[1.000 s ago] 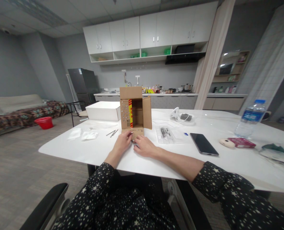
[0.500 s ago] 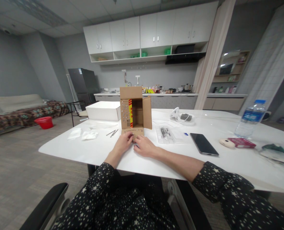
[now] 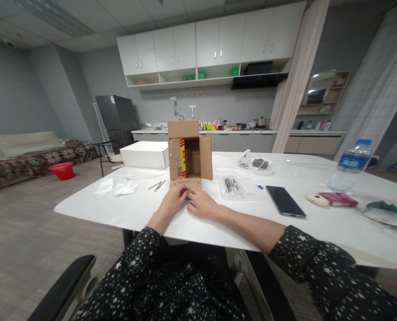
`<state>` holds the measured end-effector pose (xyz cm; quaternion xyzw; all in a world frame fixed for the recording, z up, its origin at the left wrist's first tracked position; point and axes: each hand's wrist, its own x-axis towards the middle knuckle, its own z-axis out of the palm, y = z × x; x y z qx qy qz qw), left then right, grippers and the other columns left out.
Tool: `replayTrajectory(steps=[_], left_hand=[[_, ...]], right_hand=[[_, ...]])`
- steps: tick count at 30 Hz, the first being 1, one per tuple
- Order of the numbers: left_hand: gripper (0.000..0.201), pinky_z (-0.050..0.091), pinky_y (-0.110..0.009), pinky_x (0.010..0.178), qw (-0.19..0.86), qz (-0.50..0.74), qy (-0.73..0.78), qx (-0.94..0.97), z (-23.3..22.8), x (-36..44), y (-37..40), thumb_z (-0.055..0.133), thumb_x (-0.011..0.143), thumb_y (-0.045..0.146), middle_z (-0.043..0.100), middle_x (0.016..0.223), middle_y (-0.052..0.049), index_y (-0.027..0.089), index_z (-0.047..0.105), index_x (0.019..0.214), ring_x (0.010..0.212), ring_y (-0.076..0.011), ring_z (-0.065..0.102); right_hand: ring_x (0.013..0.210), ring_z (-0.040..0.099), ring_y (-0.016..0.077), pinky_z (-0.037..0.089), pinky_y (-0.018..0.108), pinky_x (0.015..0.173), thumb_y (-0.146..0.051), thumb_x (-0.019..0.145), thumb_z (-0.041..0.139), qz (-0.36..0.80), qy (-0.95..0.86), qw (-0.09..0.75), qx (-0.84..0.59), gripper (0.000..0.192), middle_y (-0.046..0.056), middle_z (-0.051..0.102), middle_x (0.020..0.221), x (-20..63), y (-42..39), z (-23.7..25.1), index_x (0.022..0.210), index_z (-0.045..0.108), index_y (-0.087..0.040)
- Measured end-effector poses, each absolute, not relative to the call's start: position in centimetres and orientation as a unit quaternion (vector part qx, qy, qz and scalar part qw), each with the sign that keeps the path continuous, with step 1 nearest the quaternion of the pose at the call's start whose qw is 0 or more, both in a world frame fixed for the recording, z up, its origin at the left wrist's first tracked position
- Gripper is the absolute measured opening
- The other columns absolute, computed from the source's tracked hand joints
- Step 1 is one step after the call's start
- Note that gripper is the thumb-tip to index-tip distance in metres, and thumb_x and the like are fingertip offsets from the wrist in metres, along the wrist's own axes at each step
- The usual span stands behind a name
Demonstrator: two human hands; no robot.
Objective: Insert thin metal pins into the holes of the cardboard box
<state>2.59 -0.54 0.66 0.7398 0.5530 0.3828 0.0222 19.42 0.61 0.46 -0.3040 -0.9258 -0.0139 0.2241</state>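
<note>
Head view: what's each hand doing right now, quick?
Left hand: fingers curled near the cardboard flap; can't tell what, if anything, it holds.
Right hand: curled beside the left; grip can't be told.

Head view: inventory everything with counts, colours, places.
Table: one, white, centre.
Cardboard box: one, brown, on table.
White box: one, white, left of cardboard box.
Metal pieces: at least two, grey, front-left of box.
Small sheets: two, white, table's left.
Clear case: one, transparent, right of box.
Phone: one, black, right of case.
Bottle: one, clear, table's right.
Carton: one, red, near bottle.
Rounded object: one, cream, left of carton.
Corded device: one, white, table's back.
Bucket: one, red, left of table.
Fridge: one, dark grey, back left.
Wall cabinets: several, white, background.
Left hand: one, black-sleeved, at box's front.
Right hand: one, black-sleeved, beside it.
</note>
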Motion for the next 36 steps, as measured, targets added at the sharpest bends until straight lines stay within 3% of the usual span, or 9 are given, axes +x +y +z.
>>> replayTrajectory(steps=[21,29,36], left_hand=[[0.02,0.055,-0.034,0.077,0.023,0.387,0.565,0.728,0.29,2.19,-0.01,0.052,0.087,0.022,0.075,0.094,-0.009,0.018,0.07,0.095,0.082,-0.0215,0.07],[0.028,0.054,-0.033,0.074,0.037,0.401,0.562,0.723,0.23,1.88,0.13,0.049,0.087,0.02,0.075,0.091,-0.007,0.018,0.062,0.112,0.077,-0.0204,0.07],[0.029,0.054,-0.031,0.075,0.033,0.403,0.567,0.717,0.38,1.86,0.09,0.051,0.084,0.016,0.075,0.091,-0.006,0.02,0.061,0.111,0.079,-0.02,0.071]], right_hand=[[0.097,0.055,0.0229,0.045,0.036,0.086,-0.026,0.089,0.05,-0.014,-0.925,0.217,-0.311,0.025,0.011,0.063,0.104,19.45,0.44,0.8,0.105,0.065,-0.015],[0.096,0.055,0.0239,0.045,0.036,0.083,-0.027,0.089,0.05,-0.025,-0.927,0.206,-0.311,0.023,0.011,0.063,0.101,19.48,0.44,0.88,0.1,0.066,-0.015],[0.095,0.056,0.0241,0.046,0.035,0.082,-0.027,0.089,0.051,-0.041,-0.927,0.205,-0.312,0.023,0.011,0.064,0.099,19.4,0.39,0.97,0.098,0.067,-0.014]])
